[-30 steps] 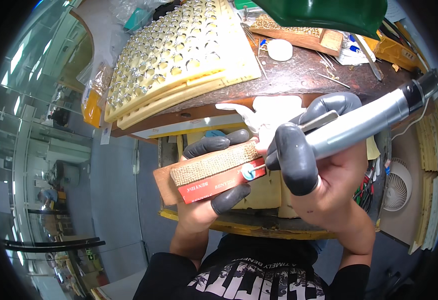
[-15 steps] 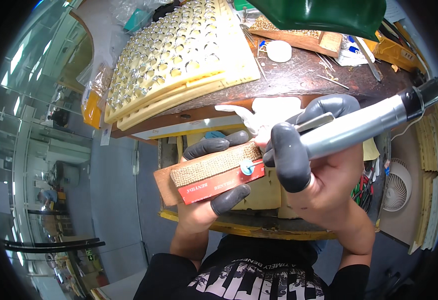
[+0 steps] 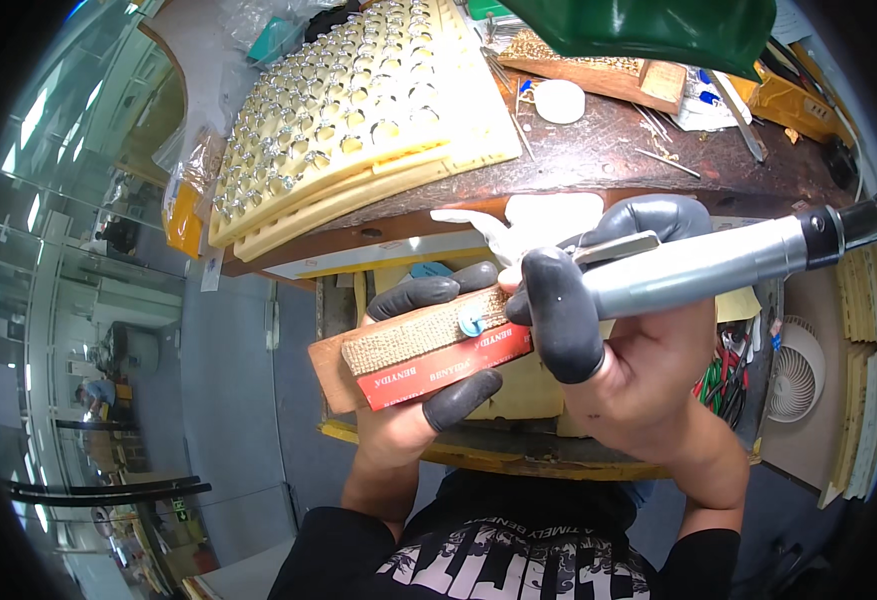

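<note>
In my left hand (image 3: pixel 456 401) I hold a wooden block (image 3: pixel 336 376) between the fingers on its far side and the thumb on its near side. Rows of small gold-coloured pieces (image 3: pixel 398 342) cover its top, and red printed tape (image 3: pixel 428 380) runs along the near edge. My right hand (image 3: pixel 583 320) grips a silver rotary handpiece (image 3: pixel 708 270) like a pen. At its tip a small light-blue disc (image 3: pixel 471 322) lies over the gold rows, seemingly touching them. Black finger covers sheathe several fingers on both hands.
Yellow trays (image 3: pixel 358 110) full of rings stand stacked at the bench's left. Another block with gold pieces (image 3: pixel 598 80), a white round lid (image 3: pixel 559 102) and thin metal tools lie farther back. A green lamp shade (image 3: pixel 648 30) overhangs. An open drawer (image 3: pixel 518 460) sits below my hands.
My right hand and the handpiece have shifted slightly left, and the handpiece's rear end has dropped lower. The blue disc has gone from the red tape's edge onto the gold rows. The block stays put.
</note>
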`<state>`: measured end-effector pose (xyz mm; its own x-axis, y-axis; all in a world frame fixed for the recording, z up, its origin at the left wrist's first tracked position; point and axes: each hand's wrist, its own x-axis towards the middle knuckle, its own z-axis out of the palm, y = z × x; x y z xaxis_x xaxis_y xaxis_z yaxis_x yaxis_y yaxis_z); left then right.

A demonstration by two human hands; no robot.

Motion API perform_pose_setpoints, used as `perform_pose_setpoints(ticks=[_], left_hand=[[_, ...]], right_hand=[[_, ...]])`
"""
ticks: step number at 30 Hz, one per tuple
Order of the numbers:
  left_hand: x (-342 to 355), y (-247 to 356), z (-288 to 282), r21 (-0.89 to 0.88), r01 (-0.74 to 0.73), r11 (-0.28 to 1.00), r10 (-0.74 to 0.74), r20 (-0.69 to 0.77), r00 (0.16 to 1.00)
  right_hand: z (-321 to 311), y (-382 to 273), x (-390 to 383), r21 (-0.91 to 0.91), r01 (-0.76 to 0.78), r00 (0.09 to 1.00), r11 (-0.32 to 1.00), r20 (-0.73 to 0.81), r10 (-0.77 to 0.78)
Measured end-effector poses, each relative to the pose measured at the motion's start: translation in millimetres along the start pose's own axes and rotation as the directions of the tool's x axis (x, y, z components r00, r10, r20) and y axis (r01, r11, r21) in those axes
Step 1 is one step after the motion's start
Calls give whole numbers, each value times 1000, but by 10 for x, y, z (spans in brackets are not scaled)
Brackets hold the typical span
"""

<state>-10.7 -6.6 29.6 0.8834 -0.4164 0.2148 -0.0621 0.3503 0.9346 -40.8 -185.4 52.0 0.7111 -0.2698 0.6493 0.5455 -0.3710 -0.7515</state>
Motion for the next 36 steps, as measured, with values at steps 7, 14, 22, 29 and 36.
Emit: perform_pose_setpoints(ticks=[7, 14, 22, 29, 36], left_hand=[[-14, 0, -16, -40, 11, 999, -10, 21, 1000], [-5, -17, -8, -36, -4, 999, 5, 22, 1000], [1, -24, -7, -43, -13, 999, 14, 14, 1000], [-2, -18, -5, -59, -25, 998, 26, 13, 1000], [3, -19, -8, -27, -19, 999, 20, 24, 1000]], right_hand=[[33, 16, -38, 59, 6, 1000, 998, -13, -5], [55, 13, -44, 106, -9, 998, 994, -56, 15], [23, 19, -44, 25, 34, 999, 999, -23, -33], [26, 22, -31, 7, 90, 994, 996, -62, -90], [45, 11, -46, 56, 40, 996, 998, -78, -36]])
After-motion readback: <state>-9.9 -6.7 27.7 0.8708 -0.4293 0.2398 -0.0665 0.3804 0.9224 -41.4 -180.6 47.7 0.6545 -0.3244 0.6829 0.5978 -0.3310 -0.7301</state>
